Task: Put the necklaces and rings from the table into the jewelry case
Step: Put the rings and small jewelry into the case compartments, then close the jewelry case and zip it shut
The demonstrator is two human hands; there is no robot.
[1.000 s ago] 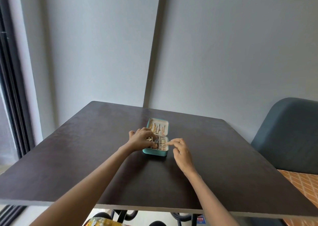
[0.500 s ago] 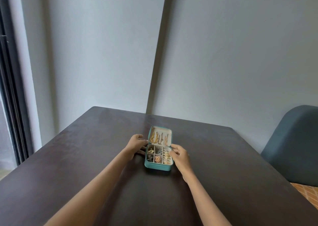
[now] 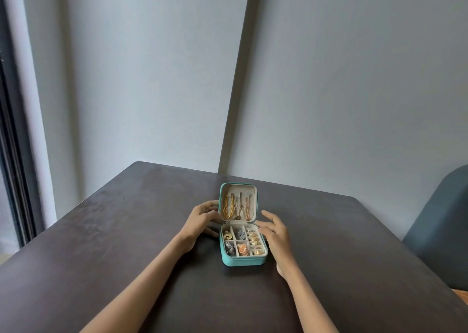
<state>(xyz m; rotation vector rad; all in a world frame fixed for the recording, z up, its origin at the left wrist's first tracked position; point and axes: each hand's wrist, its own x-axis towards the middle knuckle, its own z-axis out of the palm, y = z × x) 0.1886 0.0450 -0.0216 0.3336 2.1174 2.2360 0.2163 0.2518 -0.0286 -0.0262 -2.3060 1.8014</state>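
Head view: dark wooden table (image 3: 126,244) filled the lower frame, set against a pale grey wall (image 3: 342,79). Blue-grey chair (image 3: 440,231) sat at the table's right edge, dark window frame (image 3: 10,130) at far left.

Teal jewelry case (image 3: 243,261) lay open mid-table, lid (image 3: 255,201) propped up and leaning back. Left hand (image 3: 200,218) was just beside the lid's left edge, fingers loosely spread; fingertips appeared to touch the lid's side, thumb resting on the table near the base's back-left corner. Not gripping anything that I could see. Right hand (image 3: 274,231) was at the base's right side, fingers fanned and relaxed, fingertips at or just over the rim near the hinge; contact couldn't be confirmed.

Necklaces (image 3: 236,207) hung in a row inside the lid: gold on the left, thinner rose-toned chains to the right. Rings (image 3: 254,242) sat in the right column of the base. Other compartments held small gold, silver and orange pieces; type too small to tell.
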